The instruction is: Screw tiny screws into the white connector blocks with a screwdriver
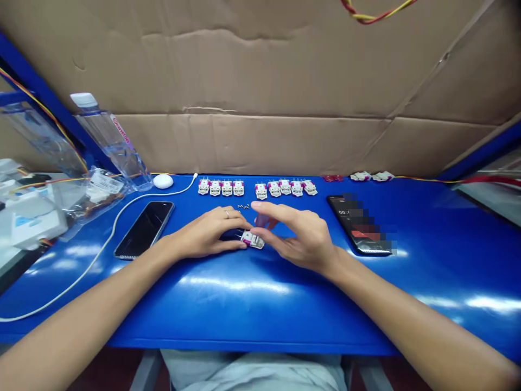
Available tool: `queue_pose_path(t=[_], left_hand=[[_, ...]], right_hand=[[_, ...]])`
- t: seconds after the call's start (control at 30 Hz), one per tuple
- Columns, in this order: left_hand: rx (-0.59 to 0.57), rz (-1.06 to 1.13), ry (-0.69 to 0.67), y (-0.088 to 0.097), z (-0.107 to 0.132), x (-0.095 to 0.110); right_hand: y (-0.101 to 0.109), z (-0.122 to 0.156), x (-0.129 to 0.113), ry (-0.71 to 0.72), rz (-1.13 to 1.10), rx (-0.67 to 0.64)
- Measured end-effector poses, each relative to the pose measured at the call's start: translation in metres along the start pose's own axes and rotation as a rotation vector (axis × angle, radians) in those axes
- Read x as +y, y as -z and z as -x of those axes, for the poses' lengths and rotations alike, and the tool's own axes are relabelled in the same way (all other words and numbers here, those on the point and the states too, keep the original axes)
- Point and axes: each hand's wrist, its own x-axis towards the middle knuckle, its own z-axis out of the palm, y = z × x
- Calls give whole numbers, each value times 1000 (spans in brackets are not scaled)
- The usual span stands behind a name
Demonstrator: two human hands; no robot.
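Observation:
My left hand rests on the blue table with its fingers curled round a small white and pink connector part. My right hand meets it from the right, thumb and fingers pinched at the same part, with a translucent purple piece between the fingers. A few tiny dark screws or pins lie just behind the hands. Further back, two rows of the same white and pink parts stand in line, one group on the left and one on the right.
A dark phone lies left of my hands, another phone with a lit screen lies to the right. A white cable curves across the left. A plastic water bottle and bags sit at the far left. Cardboard walls the back.

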Motion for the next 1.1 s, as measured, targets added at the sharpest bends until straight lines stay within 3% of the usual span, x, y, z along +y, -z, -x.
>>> queue_pose_path(t=[0.13,0.3,0.7,1.1], left_hand=[[29,11,-11,-1,-1,0],[11,12,7,-2,0,-2],[3,3,7,1,0,3],[10,25,6,-2,-1,1]], right_hand=[[3,-3,0,-15,-14,-51],[4,-2,1,-18,8,12],[4,-2,1,-29,-14,-87],[5,2,5,-51,-28,-79]])
